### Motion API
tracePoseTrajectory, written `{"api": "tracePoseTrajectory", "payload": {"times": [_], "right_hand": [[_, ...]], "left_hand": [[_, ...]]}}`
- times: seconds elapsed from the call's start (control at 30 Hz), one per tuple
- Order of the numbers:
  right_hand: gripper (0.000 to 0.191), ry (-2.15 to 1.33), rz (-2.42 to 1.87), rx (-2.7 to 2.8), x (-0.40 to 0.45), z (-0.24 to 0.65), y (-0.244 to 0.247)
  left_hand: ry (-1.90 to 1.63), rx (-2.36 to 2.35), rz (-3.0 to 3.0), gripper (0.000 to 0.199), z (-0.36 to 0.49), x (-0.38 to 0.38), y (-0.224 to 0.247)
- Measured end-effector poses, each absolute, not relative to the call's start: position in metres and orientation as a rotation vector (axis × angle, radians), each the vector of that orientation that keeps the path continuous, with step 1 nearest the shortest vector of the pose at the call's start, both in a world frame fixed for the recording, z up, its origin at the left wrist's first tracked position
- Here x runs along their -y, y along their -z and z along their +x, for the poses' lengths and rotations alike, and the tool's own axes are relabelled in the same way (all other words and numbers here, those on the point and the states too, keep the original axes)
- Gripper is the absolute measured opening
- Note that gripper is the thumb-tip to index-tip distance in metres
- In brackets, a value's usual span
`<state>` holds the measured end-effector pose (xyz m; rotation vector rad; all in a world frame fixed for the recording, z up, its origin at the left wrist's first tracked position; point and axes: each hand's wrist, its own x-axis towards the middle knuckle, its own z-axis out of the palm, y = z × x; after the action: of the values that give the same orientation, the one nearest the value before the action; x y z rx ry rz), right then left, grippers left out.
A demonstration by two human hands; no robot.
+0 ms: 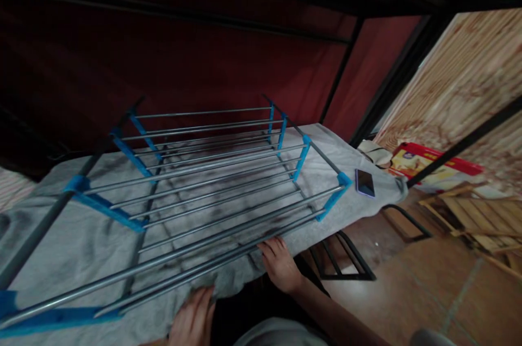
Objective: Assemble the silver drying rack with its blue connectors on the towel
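A rack of grey metal tubes (204, 234) with blue plastic brackets (106, 209) lies across a grey blanket (98, 264). Near the bottom centre, my left hand (191, 317) rests on the blanket's front edge, just below the nearest tubes, its fingers extended and nothing visible in them. Farther right, my right hand (281, 267) lies at the same edge with fingers stretched out, the fingertips close beside the lowest front tube. Whether they touch that tube is unclear.
A phone (364, 183) lies on the blanket to the right. Black metal frame bars (345, 66) stand around the bed, with dark red cloth (196, 63) behind. At right are a red and yellow box (436, 164), wooden slats (481, 221) and a black ladder (345, 259).
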<state>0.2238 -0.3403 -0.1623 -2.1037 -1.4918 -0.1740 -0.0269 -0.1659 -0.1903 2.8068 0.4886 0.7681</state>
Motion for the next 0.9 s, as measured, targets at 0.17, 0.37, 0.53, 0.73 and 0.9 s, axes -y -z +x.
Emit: {"api": "tracePoseTrajectory", "payload": {"times": [0.17,0.37,0.53,0.73,0.9], "right_hand": [[0.024,0.233,-2.089,0.951,0.396,0.246,0.172],[0.047,0.395,-2.081,0.424,0.435,0.309,0.181],[0.047,0.256,-2.047,0.418,0.431,0.333,0.182],[0.028,0.304,-2.117,0.374,0.422,0.34,0.179],[0.021,0.323,-2.154,0.348,0.42,0.348,0.18]], "left_hand": [[-0.459,-0.39,2.875,0.046,0.079,0.19,0.167],[-0.161,-0.342,2.866,0.035,0.131,0.18,0.164],[-0.146,-0.343,2.819,0.034,0.137,0.177,0.159],[-0.112,-0.272,2.804,0.039,0.134,0.177,0.155],[-0.076,-0.27,2.857,0.04,0.135,0.175,0.155]]}}
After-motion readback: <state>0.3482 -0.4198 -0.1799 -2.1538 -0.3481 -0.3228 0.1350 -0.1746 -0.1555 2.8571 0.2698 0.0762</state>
